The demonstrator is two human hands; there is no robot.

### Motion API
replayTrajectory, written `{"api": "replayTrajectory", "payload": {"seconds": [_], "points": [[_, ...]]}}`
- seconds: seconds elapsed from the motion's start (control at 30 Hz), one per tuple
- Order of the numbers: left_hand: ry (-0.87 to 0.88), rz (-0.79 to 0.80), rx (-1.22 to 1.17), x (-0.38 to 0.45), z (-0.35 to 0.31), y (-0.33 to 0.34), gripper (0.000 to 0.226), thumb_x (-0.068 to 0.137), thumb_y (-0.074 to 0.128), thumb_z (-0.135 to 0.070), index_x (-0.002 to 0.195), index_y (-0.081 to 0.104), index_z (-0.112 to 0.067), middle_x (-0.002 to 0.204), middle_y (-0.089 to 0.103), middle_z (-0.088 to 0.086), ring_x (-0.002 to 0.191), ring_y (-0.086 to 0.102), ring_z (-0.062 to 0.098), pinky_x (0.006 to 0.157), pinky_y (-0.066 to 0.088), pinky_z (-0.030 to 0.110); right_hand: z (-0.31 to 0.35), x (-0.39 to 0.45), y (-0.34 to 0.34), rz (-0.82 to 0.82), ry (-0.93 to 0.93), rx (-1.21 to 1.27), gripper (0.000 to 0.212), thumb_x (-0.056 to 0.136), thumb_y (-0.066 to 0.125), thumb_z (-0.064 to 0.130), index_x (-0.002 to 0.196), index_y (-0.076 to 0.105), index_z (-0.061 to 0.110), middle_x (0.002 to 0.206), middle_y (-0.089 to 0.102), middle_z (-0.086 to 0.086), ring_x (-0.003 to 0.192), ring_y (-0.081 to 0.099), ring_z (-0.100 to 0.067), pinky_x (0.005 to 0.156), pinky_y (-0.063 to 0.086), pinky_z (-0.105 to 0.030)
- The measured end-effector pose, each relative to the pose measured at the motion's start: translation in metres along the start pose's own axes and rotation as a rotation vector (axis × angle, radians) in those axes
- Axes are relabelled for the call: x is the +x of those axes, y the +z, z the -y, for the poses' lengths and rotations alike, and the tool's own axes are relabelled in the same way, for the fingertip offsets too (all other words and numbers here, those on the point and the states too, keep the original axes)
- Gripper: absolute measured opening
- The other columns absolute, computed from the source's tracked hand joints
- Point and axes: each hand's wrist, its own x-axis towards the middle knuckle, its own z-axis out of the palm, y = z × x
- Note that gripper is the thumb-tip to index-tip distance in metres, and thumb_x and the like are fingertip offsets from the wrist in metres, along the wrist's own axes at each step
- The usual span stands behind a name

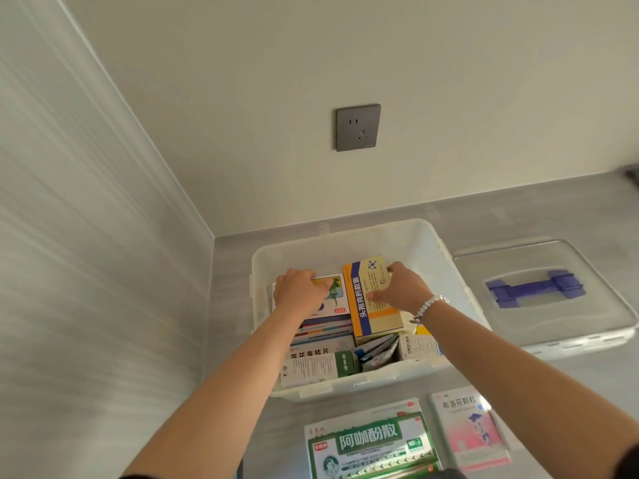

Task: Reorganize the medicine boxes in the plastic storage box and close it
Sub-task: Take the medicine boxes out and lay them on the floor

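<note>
Reaching into the plastic storage box (428, 250), both hands work among the medicine boxes. The right hand (403, 288) pinches the yellow box (371, 302) between thumb and fingers; this carton stands tilted above the others, with a blue stripe down its side carrying white characters that read 头孢克肟胶囊, plus small Latin script too fine to read. The left hand (299, 288) rests with curled fingers over the top edge of a white box with a green plant picture (333, 292); whether it truly grips it cannot be told. A beaded bracelet (430, 304) circles the right wrist.

The storage box is translucent white, open, and sits on the grey desk (518, 216) near its back left corner, against the wall. Inside, cartons lie packed edge-up; one label shows 青桔片, and a green-and-white box (318, 369) lies along the near wall, with loose sachets (378, 354) beside it.

The clear lid (553, 326), with its blue handle (534, 288), lies on the desk just right of the box. At the desk's near edge lie a green box (371, 447) marked 阿咖酚散 and a pink box (472, 430) marked 布洛芬颗粒. A grey wall socket (358, 127) sits above.
</note>
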Motion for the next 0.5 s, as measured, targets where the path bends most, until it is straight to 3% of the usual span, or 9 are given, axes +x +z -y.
{"api": "replayTrajectory", "payload": {"seconds": [0.2,0.33,0.5], "points": [[0.01,-0.016,0.07,0.002,0.003,0.003,0.046,0.083,0.059,-0.046,0.123,0.057,-0.023,0.123,0.055,0.004,0.118,0.044,0.025,0.089,0.033,0.038,-0.004,-0.001,-0.003,0.029,0.012,0.038,0.067,0.072,0.077,0.027,0.123,0.038,0.01,0.115,0.063,-0.01,0.09,0.061,-0.021,0.053,0.042,-0.018],[-0.001,0.084,0.157,0.001,0.003,0.007,0.057,0.074,0.065,-0.056,0.12,0.053,-0.026,0.117,0.061,0.001,0.11,0.052,0.023,0.082,0.03,0.035,-0.009,-0.002,-0.009,0.011,0.025,0.039,0.07,0.072,0.077,0.025,0.126,0.035,0.011,0.114,0.064,-0.011,0.081,0.057,-0.018,0.051,0.042,-0.019],[-0.01,0.086,0.25,0.002,0.002,0.011,0.065,0.071,0.061,-0.066,0.124,0.052,-0.028,0.119,0.061,0.002,0.115,0.049,0.026,0.092,0.03,0.04,-0.018,-0.004,-0.016,-0.017,0.051,0.06,0.071,0.072,0.077,0.025,0.128,0.035,0.013,0.111,0.065,-0.01,0.08,0.059,-0.019,0.051,0.043,-0.021]]}}
